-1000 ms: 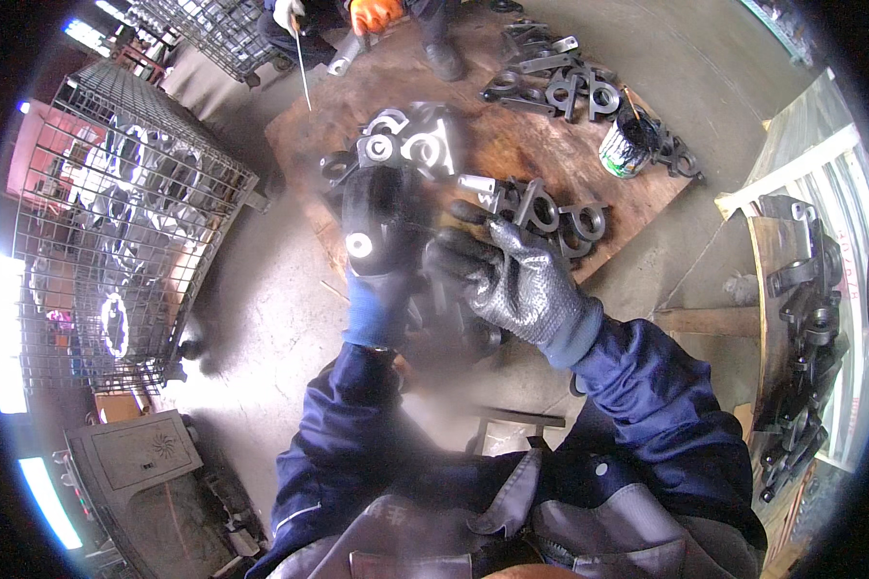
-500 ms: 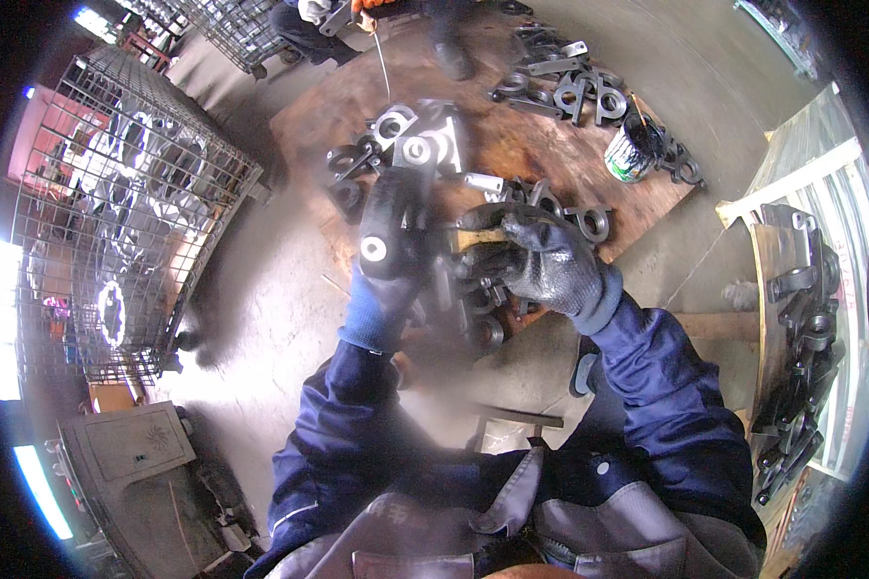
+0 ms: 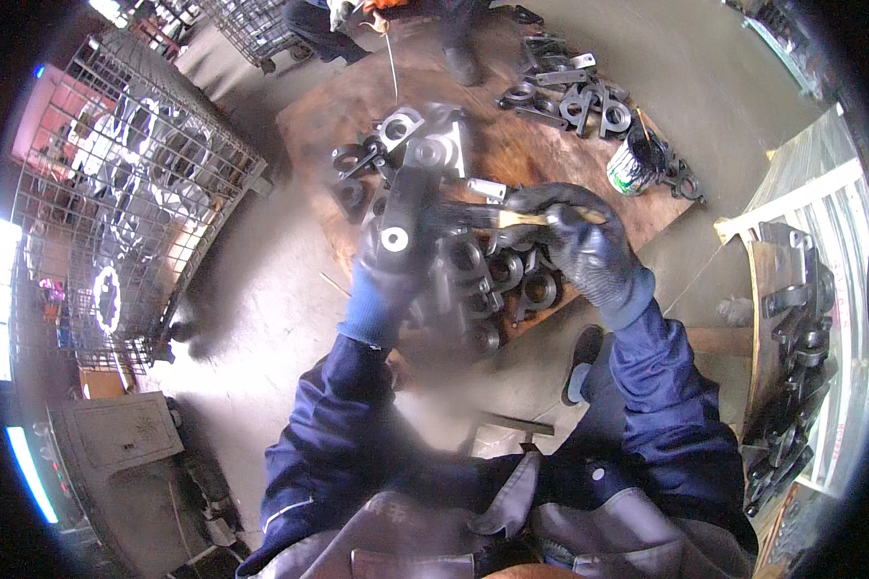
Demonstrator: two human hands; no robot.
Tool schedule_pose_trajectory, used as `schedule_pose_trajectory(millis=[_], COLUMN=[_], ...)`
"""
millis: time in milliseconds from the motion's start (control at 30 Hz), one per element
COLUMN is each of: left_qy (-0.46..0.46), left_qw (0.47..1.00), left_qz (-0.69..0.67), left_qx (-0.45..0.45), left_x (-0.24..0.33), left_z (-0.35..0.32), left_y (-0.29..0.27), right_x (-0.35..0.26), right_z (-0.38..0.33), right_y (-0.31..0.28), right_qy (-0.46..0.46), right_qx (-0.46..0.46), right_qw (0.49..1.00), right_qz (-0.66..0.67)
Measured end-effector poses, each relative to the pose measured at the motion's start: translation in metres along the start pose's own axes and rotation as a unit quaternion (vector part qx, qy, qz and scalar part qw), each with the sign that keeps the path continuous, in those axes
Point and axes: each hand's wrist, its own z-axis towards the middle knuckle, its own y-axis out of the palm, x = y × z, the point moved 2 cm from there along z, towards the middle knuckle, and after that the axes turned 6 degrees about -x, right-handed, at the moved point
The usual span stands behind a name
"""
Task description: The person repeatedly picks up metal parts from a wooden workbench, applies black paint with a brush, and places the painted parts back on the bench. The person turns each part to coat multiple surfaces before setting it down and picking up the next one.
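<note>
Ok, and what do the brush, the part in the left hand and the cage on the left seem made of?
Brush: probably wood, given its tan handle; the dark, blurred end looks like bristles. Held part: likely metal, coated black, with a bright bare-looking ring. Cage: apparently steel wire, judging by its thin grey crossing bars.

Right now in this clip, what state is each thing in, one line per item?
Left hand: gloved, holding the dark metal part
Dark metal part: held over the board, blurred
Right hand: gloved, gripping the brush
Brush: bristles dark, contact with the part unclear
Can: open, dark-smeared
Brown board: bearing loose parts
Wire cage: loaded with metal parts
</note>
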Motion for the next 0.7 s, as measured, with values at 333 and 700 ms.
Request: schedule_pose_trajectory(millis=[333, 700], left_qy=[0.169, 0.005], left_qw=[0.937, 0.982], left_qz=[0.301, 0.153], left_qx=[0.049, -0.113], left_x=[-0.029, -0.052], left_z=[-0.011, -0.029], left_y=[0.004, 0.06], right_x=[0.029, 0.031], right_z=[0.008, 0.004], right_y=[-0.009, 0.011], right_qy=[0.093, 0.1], right_qx=[0.116, 0.135], right_qw=[0.967, 0.964], right_qz=[0.209, 0.207])
